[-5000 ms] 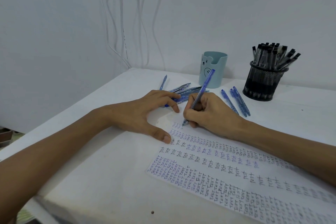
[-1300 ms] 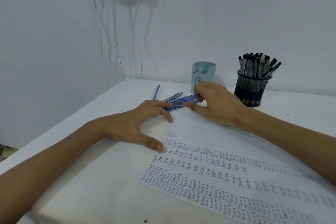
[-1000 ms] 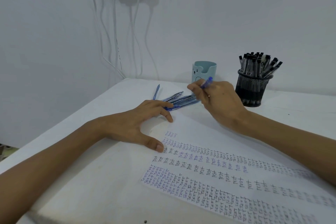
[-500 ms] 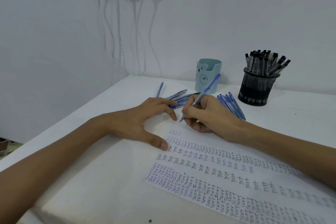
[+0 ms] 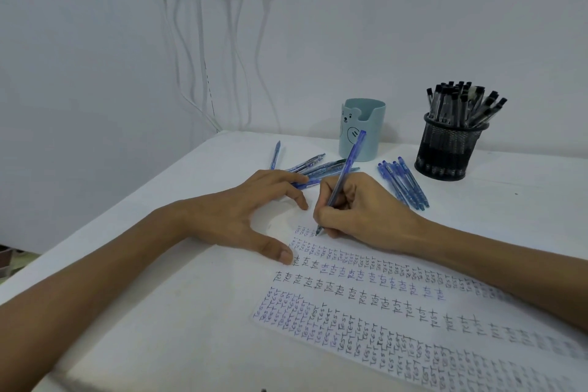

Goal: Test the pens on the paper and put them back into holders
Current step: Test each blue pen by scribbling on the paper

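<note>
My right hand [image 5: 359,210] grips a blue pen [image 5: 345,173] in a writing hold, its tip on the paper [image 5: 397,302] at the end of a short top row of written words. My left hand [image 5: 241,216] lies flat with spread fingers on the paper's left edge, thumb touching the sheet. A loose pile of blue pens [image 5: 313,167] lies just beyond my left fingers. Another group of blue pens [image 5: 402,181] lies side by side to the right of my right hand. A light blue bear holder [image 5: 362,129] stands behind.
A black mesh holder [image 5: 450,149] full of black pens stands at the back right. White cables [image 5: 203,57] hang down the wall from a socket to the table's far left corner. The white table's left edge [image 5: 111,210] runs diagonally.
My right hand picked a blue pen from the pile behind my left fingers, brought it back and set its tip on the paper. My left hand stayed in place.
</note>
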The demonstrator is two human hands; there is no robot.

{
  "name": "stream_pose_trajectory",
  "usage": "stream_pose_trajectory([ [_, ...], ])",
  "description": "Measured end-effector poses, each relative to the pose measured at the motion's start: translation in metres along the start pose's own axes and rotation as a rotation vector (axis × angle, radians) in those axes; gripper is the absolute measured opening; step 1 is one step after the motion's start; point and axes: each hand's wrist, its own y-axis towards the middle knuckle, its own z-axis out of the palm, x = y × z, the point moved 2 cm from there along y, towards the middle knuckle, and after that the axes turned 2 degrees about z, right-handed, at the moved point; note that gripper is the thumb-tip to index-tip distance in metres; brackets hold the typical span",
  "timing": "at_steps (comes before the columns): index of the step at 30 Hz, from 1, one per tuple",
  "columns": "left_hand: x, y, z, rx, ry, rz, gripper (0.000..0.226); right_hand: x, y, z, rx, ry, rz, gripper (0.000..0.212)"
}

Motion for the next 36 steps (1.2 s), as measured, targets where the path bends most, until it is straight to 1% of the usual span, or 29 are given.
stream_pose_trajectory([
  [7, -0.0009, 0.0016, -0.0013, 0.016, 0.000, 0.006, 0.072, 0.0005, 0.0008, -0.0004, 0.018, 0.015, 0.031, 0.010],
  [21, -0.0001, 0.0014, -0.0001, 0.008, -0.006, 0.026, 0.071, 0.0044, -0.0026, 0.0009, 0.052, 0.008, 0.008, 0.014],
  [27, -0.0018, 0.0017, 0.0009, 0.002, -0.007, 0.028, 0.072, 0.0035, -0.0021, 0.0004, 0.018, -0.008, 0.028, 0.011],
  [31, -0.0010, 0.0015, 0.0005, -0.002, 0.001, 0.034, 0.072, 0.0041, -0.0015, 0.0006, 0.035, -0.021, 0.036, 0.011],
  [36, -0.0008, 0.0014, 0.0002, -0.003, -0.006, 0.030, 0.072, 0.0039, -0.0002, -0.0006, -0.001, -0.022, 0.046, 0.011],
])
